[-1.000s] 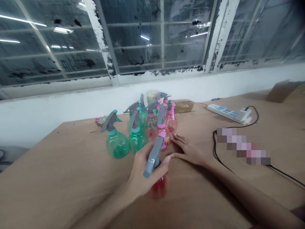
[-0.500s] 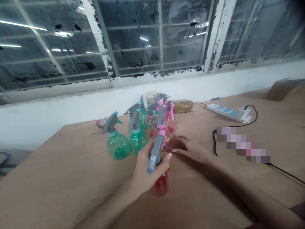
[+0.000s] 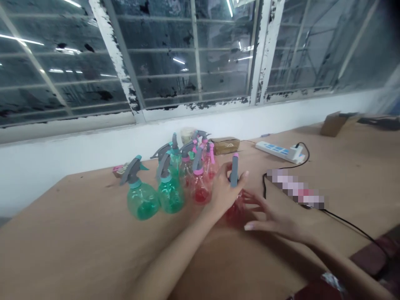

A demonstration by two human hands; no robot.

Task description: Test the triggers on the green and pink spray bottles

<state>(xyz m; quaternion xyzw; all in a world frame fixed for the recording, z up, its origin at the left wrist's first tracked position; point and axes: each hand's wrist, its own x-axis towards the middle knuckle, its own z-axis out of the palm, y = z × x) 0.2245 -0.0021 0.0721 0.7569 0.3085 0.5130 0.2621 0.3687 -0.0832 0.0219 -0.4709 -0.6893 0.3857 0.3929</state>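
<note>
A spray bottle with red liquid point(image 3: 234, 214) has a grey trigger head with a pink nozzle. My left hand point(image 3: 223, 189) is wrapped round its neck, just under the head. Close against the right of this bottle is my right hand point(image 3: 278, 221), its fingers spread; whether they touch the bottle I cannot tell. Left of my hands stand more spray bottles: a red one point(image 3: 200, 189) with a pink collar, a green one point(image 3: 170, 196) and another green one point(image 3: 143, 202) with turquoise collars. Several more crowd behind them, partly hidden.
A white power strip point(image 3: 278, 152) with a plugged-in black cable lies at the back right. Nearer me is a blurred-out pinkish object point(image 3: 295, 185). A brown packet point(image 3: 225, 146) and a pale cup point(image 3: 187, 135) stand by the wall. A cardboard box point(image 3: 333, 123) sits far right.
My left hand has carried the red spray bottle rightward, away from the group. My right hand has come nearer to me, beside the bottle, with fingers spread. The camera view has shifted to the right.
</note>
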